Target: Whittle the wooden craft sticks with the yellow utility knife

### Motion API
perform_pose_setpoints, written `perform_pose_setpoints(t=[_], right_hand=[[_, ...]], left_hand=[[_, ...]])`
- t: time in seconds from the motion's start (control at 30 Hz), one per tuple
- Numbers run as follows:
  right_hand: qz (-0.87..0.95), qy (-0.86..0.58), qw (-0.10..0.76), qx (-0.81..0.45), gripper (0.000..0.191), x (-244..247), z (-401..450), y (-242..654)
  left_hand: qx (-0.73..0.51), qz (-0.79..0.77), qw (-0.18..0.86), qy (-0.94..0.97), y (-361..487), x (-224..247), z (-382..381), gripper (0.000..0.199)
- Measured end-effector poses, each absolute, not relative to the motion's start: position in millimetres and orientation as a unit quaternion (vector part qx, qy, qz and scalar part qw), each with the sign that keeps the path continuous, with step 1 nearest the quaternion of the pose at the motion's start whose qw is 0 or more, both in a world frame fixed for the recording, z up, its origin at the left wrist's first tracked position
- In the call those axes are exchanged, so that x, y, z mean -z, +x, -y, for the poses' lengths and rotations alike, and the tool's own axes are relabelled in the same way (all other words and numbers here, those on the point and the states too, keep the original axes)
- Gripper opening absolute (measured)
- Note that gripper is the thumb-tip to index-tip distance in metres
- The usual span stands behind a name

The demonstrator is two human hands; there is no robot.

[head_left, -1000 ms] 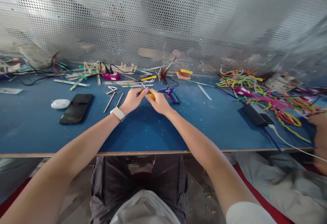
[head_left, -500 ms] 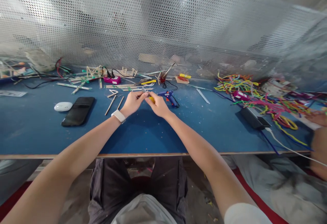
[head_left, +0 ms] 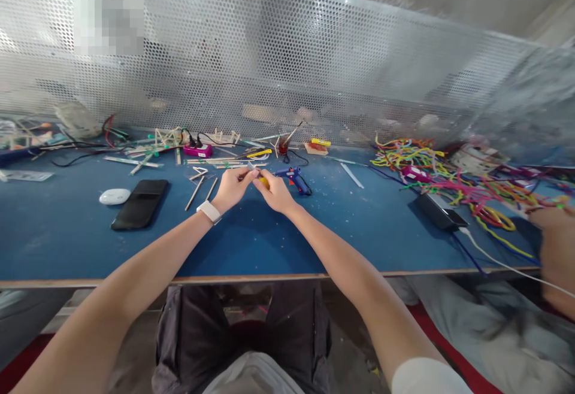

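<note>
My left hand (head_left: pixel 232 188), with a white band at the wrist, is closed and meets my right hand (head_left: pixel 276 191) above the blue table (head_left: pixel 251 241). Between the fingertips shows a small grey blade-like piece, too small to make out fully. A yellow object (head_left: pixel 265 182) is in the closed fingers of my right hand. Just right of that hand lies a blue glue gun (head_left: pixel 294 179). Thin wooden sticks (head_left: pixel 194 194) and a small stick triangle rest left of my left hand. Behind the hands is a yellow cutter (head_left: pixel 259 153).
A black phone (head_left: pixel 141 204) and white case (head_left: pixel 114 196) lie at left. A purple power socket (head_left: pixel 197 151) sits behind. Colourful pipe cleaners (head_left: pixel 408 153), a black box (head_left: pixel 438 212) and another person's arm (head_left: pixel 557 250) are at right. Perforated metal (head_left: pixel 269 52) stands behind.
The view has tilted up a little, so the table things appear slightly lower. My hands remain together with nearly the same hold.
</note>
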State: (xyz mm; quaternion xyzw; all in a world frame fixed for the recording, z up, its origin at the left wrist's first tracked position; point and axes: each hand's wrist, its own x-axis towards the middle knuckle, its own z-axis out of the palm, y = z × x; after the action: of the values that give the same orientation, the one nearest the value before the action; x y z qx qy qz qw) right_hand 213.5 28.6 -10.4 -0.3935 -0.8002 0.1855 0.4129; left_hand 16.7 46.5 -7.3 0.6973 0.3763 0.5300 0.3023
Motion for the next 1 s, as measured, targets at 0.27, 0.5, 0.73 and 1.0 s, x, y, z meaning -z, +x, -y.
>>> perform_pose_setpoints(t=[0.27, 0.5, 0.73, 1.0], right_hand=[[0.803, -0.403, 0.409, -0.160, 0.043, 10.9, -28.7, 213.8], [0.802, -0.418, 0.404, -0.137, 0.039, 11.6, -28.0, 212.8], [0.804, -0.433, 0.389, -0.116, 0.034, 14.4, -29.7, 212.4], [0.802, -0.440, 0.391, -0.104, 0.037, 15.2, -29.3, 210.8]], left_hand=[[-0.528, -0.363, 0.316, 0.700, 15.1, 7.7, -48.7, 0.061], [-0.538, -0.348, 0.299, 0.707, 15.2, 4.1, -47.4, 0.062], [-0.534, -0.358, 0.283, 0.712, 15.3, 3.6, -47.5, 0.064], [-0.537, -0.379, 0.255, 0.709, 16.5, 1.8, -44.4, 0.070]])
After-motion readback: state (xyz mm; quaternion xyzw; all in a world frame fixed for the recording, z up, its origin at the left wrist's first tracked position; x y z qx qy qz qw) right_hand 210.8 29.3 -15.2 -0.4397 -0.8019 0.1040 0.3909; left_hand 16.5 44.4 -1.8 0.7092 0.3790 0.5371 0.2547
